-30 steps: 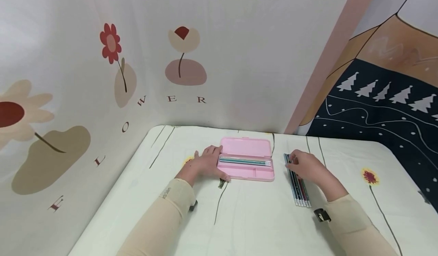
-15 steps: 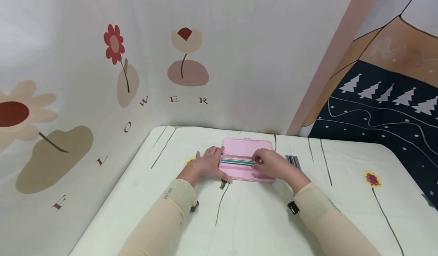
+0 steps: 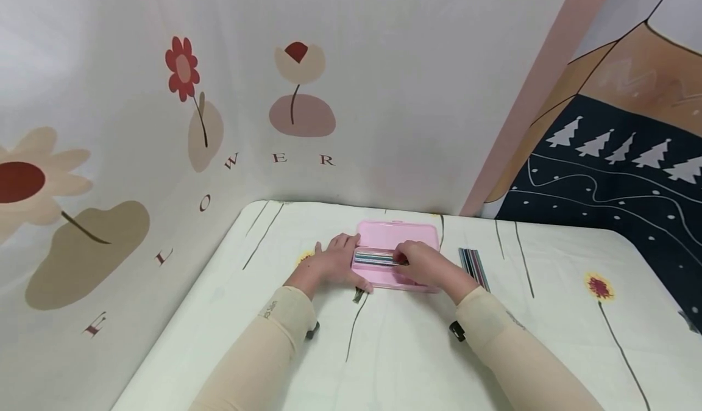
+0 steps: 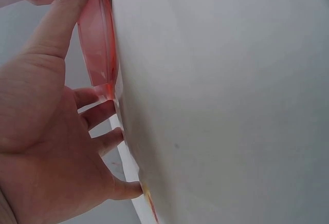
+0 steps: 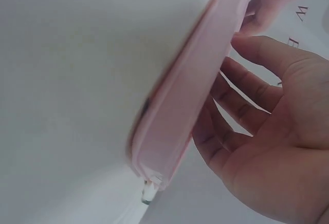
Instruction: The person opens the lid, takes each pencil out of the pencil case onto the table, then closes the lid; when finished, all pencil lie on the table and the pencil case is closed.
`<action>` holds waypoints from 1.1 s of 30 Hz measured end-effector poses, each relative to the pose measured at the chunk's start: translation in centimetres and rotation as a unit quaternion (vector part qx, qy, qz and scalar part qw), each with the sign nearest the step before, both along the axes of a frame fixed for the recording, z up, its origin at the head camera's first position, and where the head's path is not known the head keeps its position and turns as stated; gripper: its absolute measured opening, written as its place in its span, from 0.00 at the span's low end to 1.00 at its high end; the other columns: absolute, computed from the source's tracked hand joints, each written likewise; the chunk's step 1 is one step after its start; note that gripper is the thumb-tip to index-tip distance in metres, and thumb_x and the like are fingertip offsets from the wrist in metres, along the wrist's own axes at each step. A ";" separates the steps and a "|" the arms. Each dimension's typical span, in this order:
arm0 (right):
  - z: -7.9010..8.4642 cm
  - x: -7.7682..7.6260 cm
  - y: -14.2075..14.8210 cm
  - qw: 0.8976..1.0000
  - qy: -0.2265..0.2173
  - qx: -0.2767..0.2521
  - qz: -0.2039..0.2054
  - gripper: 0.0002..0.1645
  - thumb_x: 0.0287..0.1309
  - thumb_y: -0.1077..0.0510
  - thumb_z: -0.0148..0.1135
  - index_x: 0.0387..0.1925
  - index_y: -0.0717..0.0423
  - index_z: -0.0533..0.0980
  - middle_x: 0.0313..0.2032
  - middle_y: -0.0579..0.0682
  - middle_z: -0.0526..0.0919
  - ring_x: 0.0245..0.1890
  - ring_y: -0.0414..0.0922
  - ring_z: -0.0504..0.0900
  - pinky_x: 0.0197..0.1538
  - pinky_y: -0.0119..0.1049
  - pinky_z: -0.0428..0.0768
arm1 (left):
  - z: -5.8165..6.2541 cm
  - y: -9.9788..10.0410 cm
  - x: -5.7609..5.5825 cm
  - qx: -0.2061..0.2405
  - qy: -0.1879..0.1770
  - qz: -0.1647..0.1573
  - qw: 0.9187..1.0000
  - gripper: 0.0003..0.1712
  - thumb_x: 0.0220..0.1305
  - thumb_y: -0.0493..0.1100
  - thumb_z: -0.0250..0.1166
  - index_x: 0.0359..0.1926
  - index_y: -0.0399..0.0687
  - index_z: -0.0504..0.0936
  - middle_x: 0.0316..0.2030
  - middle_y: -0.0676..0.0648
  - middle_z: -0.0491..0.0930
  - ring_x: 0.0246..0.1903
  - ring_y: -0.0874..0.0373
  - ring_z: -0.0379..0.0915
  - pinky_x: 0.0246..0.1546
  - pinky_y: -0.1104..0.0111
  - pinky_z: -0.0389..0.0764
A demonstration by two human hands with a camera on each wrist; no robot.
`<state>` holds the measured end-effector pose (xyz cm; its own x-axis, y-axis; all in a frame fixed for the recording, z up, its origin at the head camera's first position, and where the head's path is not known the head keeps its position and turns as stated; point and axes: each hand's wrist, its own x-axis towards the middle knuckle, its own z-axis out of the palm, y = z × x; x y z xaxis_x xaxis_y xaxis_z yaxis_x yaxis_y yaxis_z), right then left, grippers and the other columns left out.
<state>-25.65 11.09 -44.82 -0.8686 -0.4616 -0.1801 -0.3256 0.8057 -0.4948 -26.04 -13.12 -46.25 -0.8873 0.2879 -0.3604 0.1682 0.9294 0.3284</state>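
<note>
A pink pencil case [image 3: 378,275] lies with its lid [image 3: 397,235] tipped back, and several pencils [image 3: 375,258] rest in its long rear compartment. At its left end, my left hand [image 3: 334,263] is spread: the thumb [image 4: 61,16] runs along the near side, while straight fingers [image 4: 97,115] reach around the end to the cloth. My right hand [image 3: 422,262] dips into the case from the right, fingertips together over the rear compartment. It pinches a pencil, mostly hidden beneath the fingers. In the right wrist view, bent fingers [image 5: 241,106] reach over the case wall [image 5: 190,88].
More pencils [image 3: 473,266] lie in a row to the right of the case, partly behind the right forearm. A white cloth with printed flowers [image 3: 307,350] covers the table. Printed fabric [image 3: 395,124] hangs along the back and left.
My right hand has gone left from the row of loose pencils into the case, then slid slightly further left along the compartment. My left hand has stayed at the case's left end.
</note>
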 end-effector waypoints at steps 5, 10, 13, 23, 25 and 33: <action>-0.1 -0.1 -0.1 1.000 -0.005 0.003 0.008 0.06 0.71 0.59 0.69 0.46 0.56 0.83 0.39 0.49 0.84 0.39 0.44 0.78 0.51 0.41 0.84 | 0.3 0.2 0.1 0.005 0.002 -0.001 1.000 0.80 0.47 0.79 0.78 0.88 0.50 0.44 0.85 0.43 0.52 0.86 0.45 0.45 0.83 0.30 0.41; -0.1 -0.4 -0.1 1.000 -0.011 0.000 0.019 0.07 0.72 0.59 0.67 0.47 0.55 0.84 0.40 0.48 0.85 0.40 0.43 0.78 0.53 0.42 0.84 | 0.6 0.3 0.2 -0.004 0.005 -0.002 1.000 0.79 0.48 0.79 0.77 0.88 0.50 0.44 0.84 0.43 0.52 0.86 0.45 0.45 0.83 0.31 0.41; -0.1 -0.7 0.0 0.999 -0.024 -0.003 0.026 0.07 0.72 0.59 0.66 0.48 0.55 0.84 0.41 0.48 0.85 0.40 0.44 0.78 0.52 0.41 0.83 | 0.6 0.3 0.2 -0.006 0.005 -0.001 1.000 0.79 0.49 0.79 0.77 0.88 0.50 0.45 0.85 0.43 0.52 0.86 0.45 0.45 0.83 0.31 0.42; 0.0 -1.6 0.3 0.997 -0.063 0.000 0.038 0.08 0.73 0.59 0.66 0.49 0.54 0.84 0.42 0.48 0.84 0.41 0.43 0.78 0.50 0.38 0.78 | 0.1 0.1 -0.1 -0.003 0.004 -0.005 1.000 0.80 0.48 0.80 0.77 0.88 0.50 0.44 0.84 0.43 0.53 0.85 0.46 0.46 0.83 0.30 0.43; 0.1 -1.6 0.2 0.997 -0.069 0.003 0.037 0.07 0.73 0.58 0.65 0.48 0.52 0.84 0.42 0.48 0.84 0.41 0.43 0.78 0.50 0.38 0.77 | 0.0 0.0 -0.2 -0.003 0.003 -0.005 1.000 0.80 0.48 0.80 0.77 0.88 0.50 0.44 0.84 0.44 0.53 0.85 0.46 0.45 0.83 0.30 0.43; 0.2 -1.4 0.1 0.996 -0.073 -0.006 0.044 0.05 0.73 0.61 0.65 0.45 0.49 0.84 0.40 0.46 0.83 0.41 0.44 0.78 0.50 0.39 0.77 | 0.0 0.1 -0.1 0.002 0.001 -0.006 1.000 0.80 0.48 0.80 0.77 0.88 0.50 0.44 0.84 0.43 0.52 0.85 0.45 0.45 0.83 0.30 0.42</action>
<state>-27.05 11.19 -44.59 -0.7897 -0.5381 -0.2946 -0.3190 0.7704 -0.5520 -26.18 -13.06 -46.29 -0.8845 0.2989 -0.3582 0.1789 0.9264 0.3312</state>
